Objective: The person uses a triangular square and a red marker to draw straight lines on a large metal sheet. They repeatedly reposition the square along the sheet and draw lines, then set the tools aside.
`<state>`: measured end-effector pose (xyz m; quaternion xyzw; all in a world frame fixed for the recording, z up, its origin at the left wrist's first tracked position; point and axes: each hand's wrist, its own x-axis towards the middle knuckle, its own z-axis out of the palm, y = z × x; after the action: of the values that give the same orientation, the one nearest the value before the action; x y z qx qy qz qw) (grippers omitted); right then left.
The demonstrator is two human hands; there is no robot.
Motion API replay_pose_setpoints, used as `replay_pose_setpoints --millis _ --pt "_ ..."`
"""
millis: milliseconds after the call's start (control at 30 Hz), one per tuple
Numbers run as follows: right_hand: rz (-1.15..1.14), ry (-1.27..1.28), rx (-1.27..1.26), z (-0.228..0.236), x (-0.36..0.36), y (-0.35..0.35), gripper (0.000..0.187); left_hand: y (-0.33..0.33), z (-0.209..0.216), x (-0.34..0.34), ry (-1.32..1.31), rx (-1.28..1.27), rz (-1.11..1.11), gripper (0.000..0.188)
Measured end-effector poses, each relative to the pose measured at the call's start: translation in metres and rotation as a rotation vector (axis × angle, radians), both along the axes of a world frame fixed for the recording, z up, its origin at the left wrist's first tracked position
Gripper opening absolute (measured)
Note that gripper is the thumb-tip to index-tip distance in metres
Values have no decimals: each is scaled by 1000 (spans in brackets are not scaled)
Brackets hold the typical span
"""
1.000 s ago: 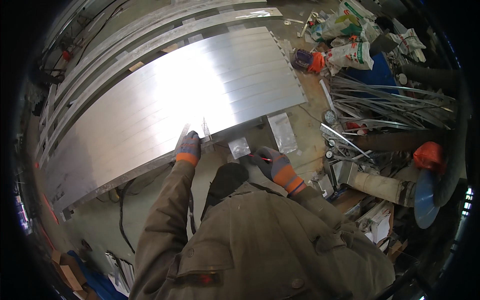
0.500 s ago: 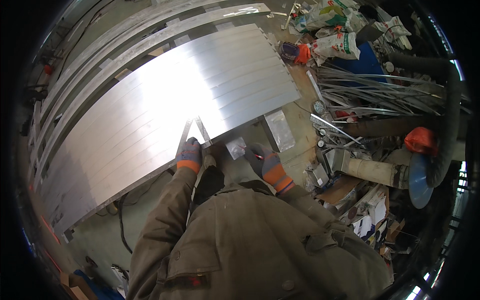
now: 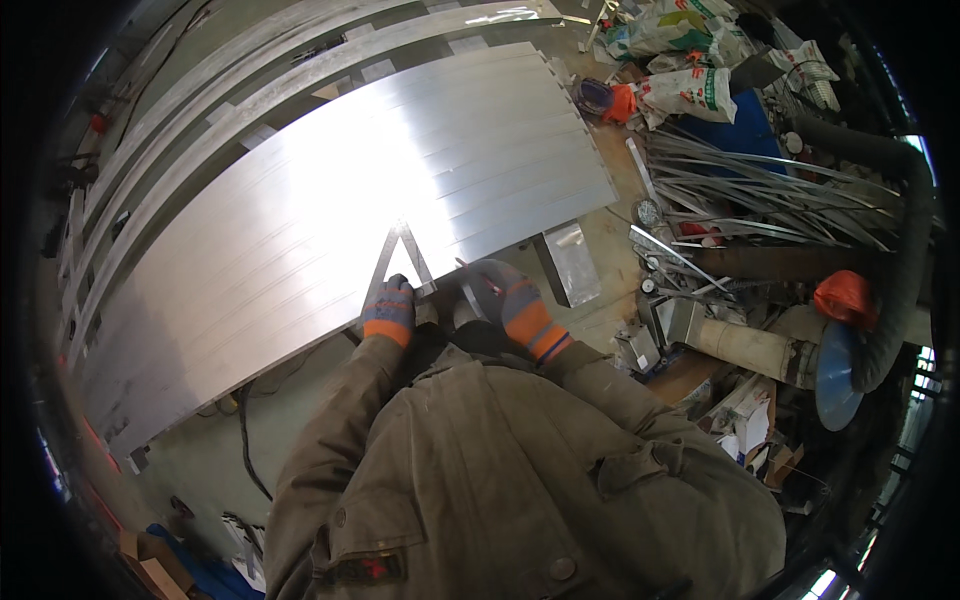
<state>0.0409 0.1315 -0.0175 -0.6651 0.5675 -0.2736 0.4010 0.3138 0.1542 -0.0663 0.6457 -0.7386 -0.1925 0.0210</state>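
Note:
A large, shiny metal panel (image 3: pixel 500 140) with long parallel seams lies in front of me, a bright glare across its middle. Near its front edge rests a metal angle square (image 3: pixel 384 260), its two legs meeting at a point away from me. My left hand (image 3: pixel 390 308), in a grey and orange glove, is closed on the near end of its left leg. Just right of the square, my right hand (image 3: pixel 515 302), gloved alike, pinches a thin red pen (image 3: pixel 461 264), its tip close to the panel's edge. The fingers hide most of the pen.
Long metal beams (image 3: pixel 235 125) run behind the panel. At right lie a heap of thin metal strips (image 3: pixel 770 195), white sacks (image 3: pixel 690 92), a thick dark hose (image 3: pixel 905 260) and a blue disc (image 3: pixel 838 375). A black cable (image 3: pixel 246 440) trails on the floor at left.
My right hand has moved left and up toward the square, bringing the pen near the panel's edge. My left hand stays on the square; the whole view has shifted slightly.

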Motion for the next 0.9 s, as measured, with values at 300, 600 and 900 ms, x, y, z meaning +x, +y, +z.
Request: replay_pose_setpoints --millis 300,600,900 --pt "168 7 -106 40 10 -28 30 1 8 -9 -20 44 61 17" --pt "198 53 -156 16 29 -47 33 5 3 -8 0 11 60 14" --pt "311 84 -253 0 54 -73 31 5 1 -4 10 14 33 16"
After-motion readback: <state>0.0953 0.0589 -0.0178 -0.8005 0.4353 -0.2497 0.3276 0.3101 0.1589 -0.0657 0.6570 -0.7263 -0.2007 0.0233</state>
